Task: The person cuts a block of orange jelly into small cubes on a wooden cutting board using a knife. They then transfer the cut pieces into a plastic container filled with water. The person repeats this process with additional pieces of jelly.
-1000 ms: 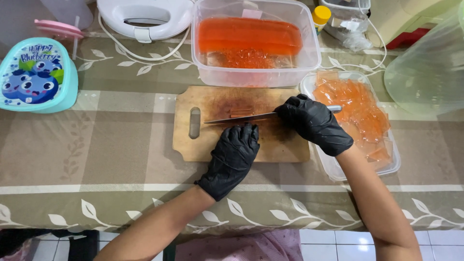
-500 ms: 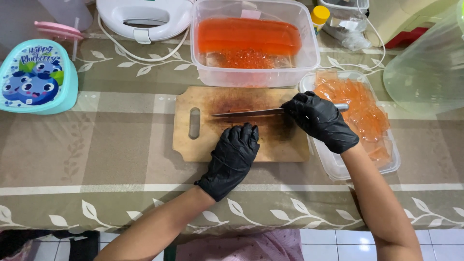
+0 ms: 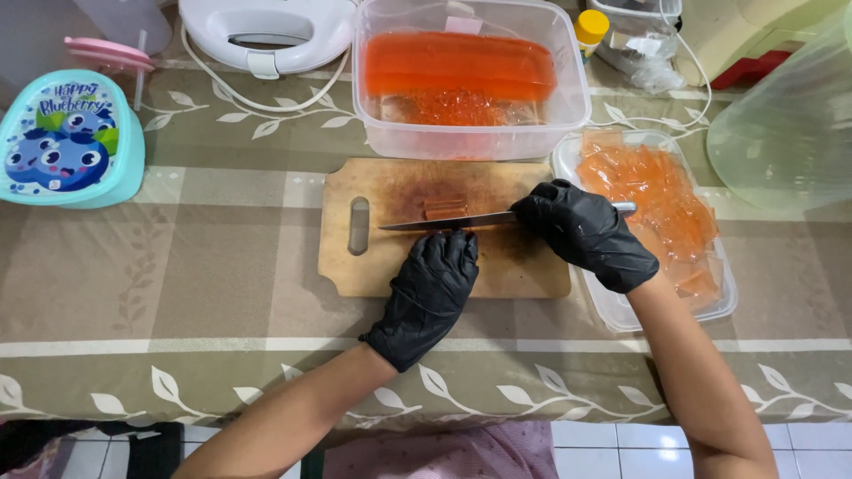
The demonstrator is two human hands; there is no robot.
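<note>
Both of my hands wear black gloves. My right hand [image 3: 586,232] grips the handle of a knife [image 3: 448,222] whose blade lies flat across the wooden cutting board [image 3: 373,257], tip pointing left. A small orange-brown jelly-like slab [image 3: 445,208] lies on the board just behind the blade. My left hand [image 3: 432,286] rests on the board in front of the blade, fingertips curled at its edge; whatever lies under them is hidden.
Behind the board stands a clear tub [image 3: 470,133] of orange pieces in liquid. A shallow clear tray [image 3: 621,306] of orange slices is at the right. A blue lidded box [image 3: 67,142], a white appliance [image 3: 266,35] and a clear dome lid [image 3: 785,133] lie around.
The knife has moved toward me across the board, and a small orange slab now shows behind the blade. My left hand stays in place.
</note>
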